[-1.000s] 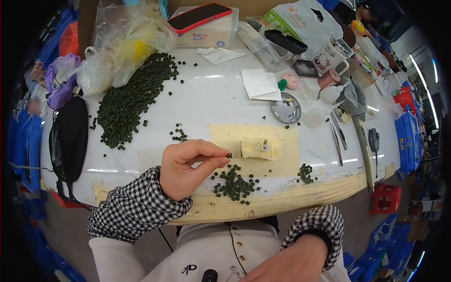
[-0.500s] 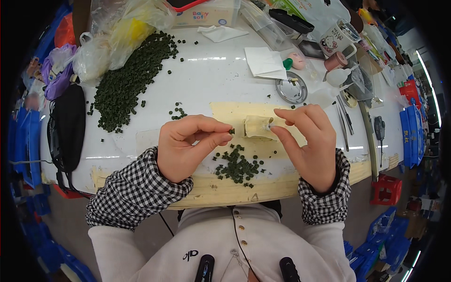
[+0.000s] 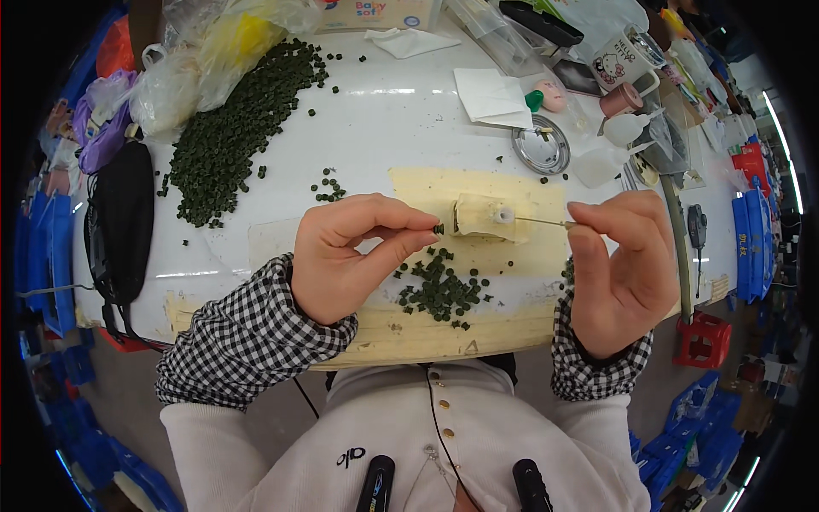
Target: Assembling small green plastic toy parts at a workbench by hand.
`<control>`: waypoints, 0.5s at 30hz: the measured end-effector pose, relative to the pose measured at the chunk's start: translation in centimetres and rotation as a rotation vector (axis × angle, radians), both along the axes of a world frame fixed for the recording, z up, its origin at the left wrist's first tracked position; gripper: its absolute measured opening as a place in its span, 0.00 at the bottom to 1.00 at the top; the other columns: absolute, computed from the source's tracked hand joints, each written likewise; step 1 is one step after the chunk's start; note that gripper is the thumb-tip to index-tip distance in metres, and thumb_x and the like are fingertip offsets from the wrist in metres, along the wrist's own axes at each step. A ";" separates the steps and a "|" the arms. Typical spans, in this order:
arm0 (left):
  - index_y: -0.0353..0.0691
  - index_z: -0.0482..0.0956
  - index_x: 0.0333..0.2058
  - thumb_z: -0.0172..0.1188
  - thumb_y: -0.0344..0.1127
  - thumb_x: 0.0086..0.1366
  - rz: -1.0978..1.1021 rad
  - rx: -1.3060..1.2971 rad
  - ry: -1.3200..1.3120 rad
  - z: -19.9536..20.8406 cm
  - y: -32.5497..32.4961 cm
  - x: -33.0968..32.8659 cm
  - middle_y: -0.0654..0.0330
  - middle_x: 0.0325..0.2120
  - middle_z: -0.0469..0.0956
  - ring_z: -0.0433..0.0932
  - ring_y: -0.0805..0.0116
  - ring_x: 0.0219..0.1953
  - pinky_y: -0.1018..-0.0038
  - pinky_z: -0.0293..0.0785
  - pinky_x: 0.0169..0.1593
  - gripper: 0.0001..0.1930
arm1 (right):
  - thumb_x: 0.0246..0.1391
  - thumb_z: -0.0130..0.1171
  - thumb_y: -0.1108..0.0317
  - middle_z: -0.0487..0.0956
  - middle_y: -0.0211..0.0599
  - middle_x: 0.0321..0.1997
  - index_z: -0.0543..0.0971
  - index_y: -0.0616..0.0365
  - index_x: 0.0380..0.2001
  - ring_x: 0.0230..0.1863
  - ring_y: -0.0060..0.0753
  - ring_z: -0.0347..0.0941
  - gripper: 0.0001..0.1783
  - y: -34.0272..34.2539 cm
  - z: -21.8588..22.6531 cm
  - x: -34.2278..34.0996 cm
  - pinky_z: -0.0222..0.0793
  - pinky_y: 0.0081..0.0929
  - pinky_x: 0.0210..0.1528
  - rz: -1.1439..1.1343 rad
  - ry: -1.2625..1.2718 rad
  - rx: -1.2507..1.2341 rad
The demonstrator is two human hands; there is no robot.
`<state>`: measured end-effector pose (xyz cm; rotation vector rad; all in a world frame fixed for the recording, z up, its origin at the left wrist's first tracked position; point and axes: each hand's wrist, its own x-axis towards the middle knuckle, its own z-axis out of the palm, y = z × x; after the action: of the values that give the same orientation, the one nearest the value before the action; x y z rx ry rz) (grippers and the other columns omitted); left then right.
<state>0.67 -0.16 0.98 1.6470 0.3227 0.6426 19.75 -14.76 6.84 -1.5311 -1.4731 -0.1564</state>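
Between thumb and forefinger, my left hand point(image 3: 354, 260) pinches a small dark green knobbed piece point(image 3: 438, 229). My right hand point(image 3: 618, 273) is closed on the end of a thin metal-looking rod point(image 3: 546, 222). The rod's other end reaches a small white tube point(image 3: 505, 215) on a block wrapped in cream tape point(image 3: 473, 213); whether it goes inside, I cannot tell. The block sits on a yellowish sheet between my hands. Just below it lies a small pile of similar dark green pieces point(image 3: 439, 290).
A large heap of dark green pieces point(image 3: 230, 128) covers the back left, beside plastic bags point(image 3: 166, 98) and a black pouch point(image 3: 124, 230). At the back right are white paper point(image 3: 490, 96), a round metal dish point(image 3: 540, 147), a white squeeze bottle point(image 3: 601, 166) and a mug point(image 3: 621, 64).
My right hand has drawn away from the block to the right, and the thin rod now shows between them. The left hand has shifted slightly right, still pinching its green piece.
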 end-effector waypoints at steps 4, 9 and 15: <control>0.29 0.80 0.39 0.59 0.16 0.60 -0.049 0.024 0.053 0.6 -0.2 0.1 0.53 0.35 0.81 0.80 0.70 0.37 0.76 0.76 0.44 0.09 | 0.56 0.61 0.76 0.78 0.40 0.34 0.76 0.66 0.36 0.33 0.33 0.76 0.06 1.6 -1.7 0.0 0.71 0.24 0.34 0.294 0.123 -0.076; 0.29 0.80 0.38 0.60 0.16 0.59 -0.071 0.071 0.050 0.5 -0.2 0.0 0.53 0.34 0.81 0.80 0.69 0.37 0.76 0.76 0.44 0.09 | 0.68 0.43 0.71 0.75 0.47 0.43 0.66 0.67 0.43 0.46 0.34 0.77 0.09 1.6 -2.5 -1.0 0.74 0.28 0.51 0.421 0.326 -0.293; 0.28 0.80 0.39 0.60 0.16 0.59 -0.081 0.055 0.074 0.5 -0.2 -0.1 0.53 0.35 0.81 0.80 0.69 0.38 0.75 0.76 0.45 0.09 | 0.67 0.44 0.72 0.75 0.47 0.43 0.66 0.68 0.43 0.46 0.34 0.77 0.08 1.7 -2.8 -1.2 0.75 0.28 0.51 0.415 0.342 -0.317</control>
<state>0.53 -0.41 1.46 1.7301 0.2923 0.5343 18.52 -13.08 4.04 -1.3712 -1.5447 0.5811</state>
